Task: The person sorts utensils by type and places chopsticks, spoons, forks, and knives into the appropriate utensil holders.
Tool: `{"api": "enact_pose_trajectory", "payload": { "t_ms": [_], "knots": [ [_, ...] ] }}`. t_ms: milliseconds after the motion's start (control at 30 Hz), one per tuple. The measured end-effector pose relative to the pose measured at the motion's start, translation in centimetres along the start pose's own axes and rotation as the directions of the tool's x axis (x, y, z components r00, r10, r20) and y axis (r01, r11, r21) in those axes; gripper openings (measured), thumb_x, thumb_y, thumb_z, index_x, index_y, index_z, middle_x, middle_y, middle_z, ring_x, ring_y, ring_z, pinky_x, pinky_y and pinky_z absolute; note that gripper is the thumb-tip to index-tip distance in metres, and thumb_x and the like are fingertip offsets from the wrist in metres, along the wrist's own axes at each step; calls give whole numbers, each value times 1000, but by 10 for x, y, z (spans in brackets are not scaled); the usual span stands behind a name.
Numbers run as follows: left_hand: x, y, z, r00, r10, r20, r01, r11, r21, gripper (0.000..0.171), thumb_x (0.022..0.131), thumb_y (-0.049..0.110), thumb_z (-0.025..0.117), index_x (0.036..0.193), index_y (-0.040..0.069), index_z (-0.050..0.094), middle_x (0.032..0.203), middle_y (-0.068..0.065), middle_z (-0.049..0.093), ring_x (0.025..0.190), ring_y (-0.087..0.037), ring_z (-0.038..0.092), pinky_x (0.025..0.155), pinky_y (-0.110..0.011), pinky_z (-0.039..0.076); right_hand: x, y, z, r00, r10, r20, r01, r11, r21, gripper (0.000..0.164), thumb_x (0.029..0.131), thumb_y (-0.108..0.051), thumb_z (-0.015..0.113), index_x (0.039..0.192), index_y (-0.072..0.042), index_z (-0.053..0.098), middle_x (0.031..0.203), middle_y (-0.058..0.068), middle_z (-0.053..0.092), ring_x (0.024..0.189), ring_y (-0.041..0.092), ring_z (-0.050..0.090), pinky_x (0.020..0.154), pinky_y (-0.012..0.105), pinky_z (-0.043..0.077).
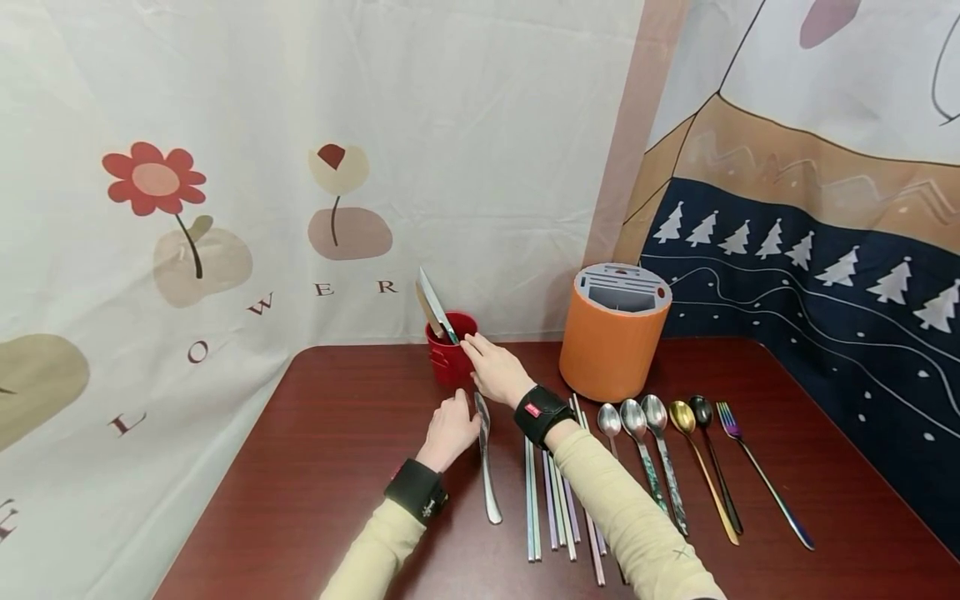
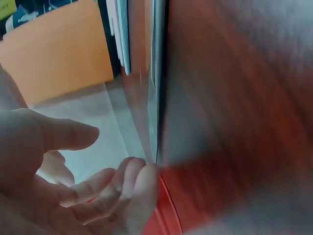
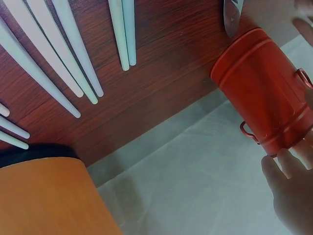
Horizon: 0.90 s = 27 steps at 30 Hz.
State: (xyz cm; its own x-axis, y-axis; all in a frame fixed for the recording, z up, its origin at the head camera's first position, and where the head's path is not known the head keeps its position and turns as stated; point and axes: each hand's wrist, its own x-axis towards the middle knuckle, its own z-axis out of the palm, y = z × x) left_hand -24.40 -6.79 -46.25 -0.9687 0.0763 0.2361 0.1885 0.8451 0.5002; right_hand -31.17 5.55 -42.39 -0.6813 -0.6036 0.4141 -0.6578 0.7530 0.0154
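A small red metal bucket (image 1: 448, 367) stands by the wall, with a silver knife (image 1: 437, 304) and a gold-toned piece (image 1: 427, 308) leaning blade-up out of it. My right hand (image 1: 495, 368) is at its right rim, fingers extended; in the right wrist view the fingertips meet the edge of the bucket (image 3: 274, 93). On the table in front lies a silver table knife (image 1: 487, 467). Just left of its blade end is my left hand (image 1: 452, 429). Thumb and loosely bent fingers stand apart with nothing between them in the left wrist view, beside the knife (image 2: 155, 98).
Right of the knife lie several pairs of pastel chopsticks (image 1: 555, 500), partly under the right forearm. Beyond are several spoons (image 1: 654, 417) and a rainbow fork (image 1: 765, 475). An orange cylindrical holder (image 1: 615, 342) with a slotted grey top stands behind them, near the wall cloth.
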Motion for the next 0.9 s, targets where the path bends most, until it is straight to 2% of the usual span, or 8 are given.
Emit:
{"api": "enact_pose_trajectory", "payload": {
  "t_ms": [167,267,400,533,700,800,900],
  "knots": [
    [-7,5,5,998,-27,48,26,999,25,24,81,14,64,95,-3,54,81,-23,63,71,-40,66,58,-46,53,0,0,1,1000,-4,-5,4,1000,-4,54,85,-13,68,133,2,50,139,18,51,131,31,48,101,38,47],
    [-12,7,7,996,-46,73,44,999,33,25,80,14,65,94,-3,53,77,-21,62,68,-38,65,55,-45,52,0,0,1,1000,-2,4,2,1000,-11,54,85,-13,68,134,1,50,140,18,51,132,31,48,101,38,47],
    [-17,9,9,993,-60,98,55,997,53,28,77,17,69,90,-1,52,73,-19,61,65,-36,65,54,-45,52,2,1,1,1000,13,23,-12,1000,-11,55,86,-14,68,135,1,49,141,17,50,133,30,47,102,38,47],
    [-20,13,12,992,-65,111,57,995,78,37,73,19,76,92,-2,52,75,-19,63,68,-37,66,57,-46,54,2,2,2,1000,18,24,-17,1000,-14,55,86,-15,68,135,0,49,141,16,50,133,30,47,102,37,47],
    [-25,16,14,995,-22,95,13,995,96,37,69,14,79,89,-3,53,73,-20,64,67,-37,67,55,-45,54,1,2,2,1000,3,9,-3,1000,-23,54,85,-15,68,134,0,50,140,17,51,132,30,48,101,37,47],
    [-27,17,15,996,29,87,-38,995,94,29,69,9,75,84,-5,54,71,-20,63,64,-37,66,53,-44,53,0,1,1,1000,-3,2,3,1000,-19,54,85,-14,68,134,0,50,140,17,51,131,30,49,101,38,47],
    [-26,17,14,991,66,113,-73,995,61,20,69,4,70,79,-6,56,69,-18,60,59,-34,64,51,-40,52,0,1,1,1000,-2,8,2,1000,-18,54,85,-14,68,134,0,50,140,17,51,132,30,48,102,38,47]
  ]
}}
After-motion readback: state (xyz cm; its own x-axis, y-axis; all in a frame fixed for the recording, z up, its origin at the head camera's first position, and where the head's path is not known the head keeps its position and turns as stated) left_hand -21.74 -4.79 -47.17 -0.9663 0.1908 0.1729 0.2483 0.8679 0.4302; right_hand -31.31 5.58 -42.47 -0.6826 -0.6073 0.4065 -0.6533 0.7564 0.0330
